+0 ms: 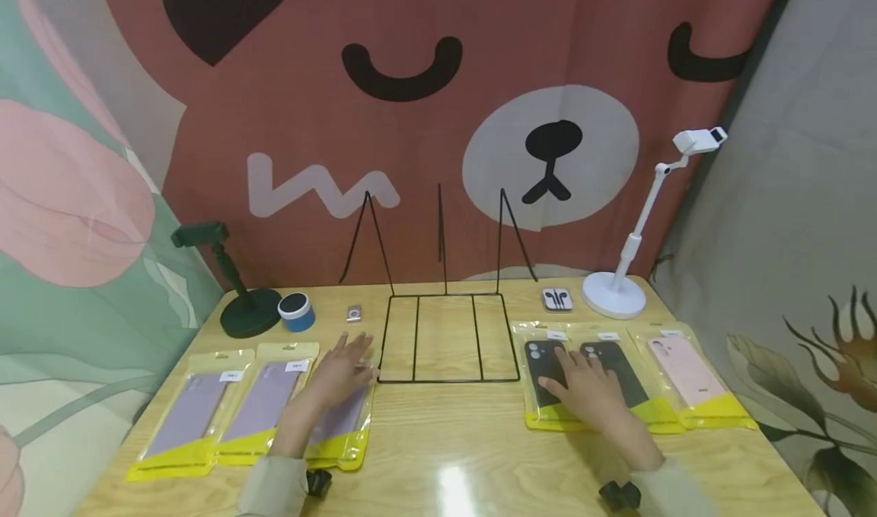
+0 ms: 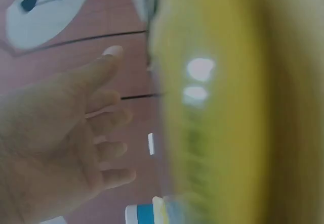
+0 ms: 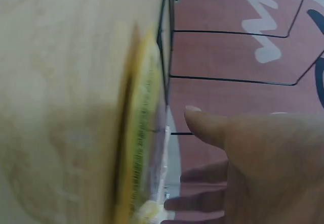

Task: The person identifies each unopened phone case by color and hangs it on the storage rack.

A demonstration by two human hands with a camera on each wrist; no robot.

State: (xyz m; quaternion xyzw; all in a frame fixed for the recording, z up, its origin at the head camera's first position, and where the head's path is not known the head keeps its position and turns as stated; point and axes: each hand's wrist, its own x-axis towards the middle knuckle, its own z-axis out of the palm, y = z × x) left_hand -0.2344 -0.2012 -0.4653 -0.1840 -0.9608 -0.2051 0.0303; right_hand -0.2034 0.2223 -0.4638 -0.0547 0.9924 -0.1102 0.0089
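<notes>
My left hand [image 1: 339, 372] is spread over the rightmost of the left-side packs, which holds a purple phone case [image 1: 346, 414] in a clear pouch with a yellow bottom. In the left wrist view the fingers [image 2: 104, 102] are loosely extended above that yellow pouch [image 2: 217, 113], gripping nothing. My right hand [image 1: 592, 391] is above two packs with dark phone cases, one at its left [image 1: 539, 365] and one at its right [image 1: 632, 376]. Its fingers, also loosely extended in the right wrist view, hover close over the yellow-edged pouch [image 3: 136, 148].
Further left lie two pouched purple cases [image 1: 188, 414]; far right, a pink one [image 1: 688, 368]. Between the hands stands a black wire rack [image 1: 448, 381] with upright prongs. Behind are a dark green stand [image 1: 250, 313], blue jar [image 1: 297, 317], small music player [image 1: 354, 314], boxed earphones [image 1: 557, 299] and white stand [image 1: 613, 296].
</notes>
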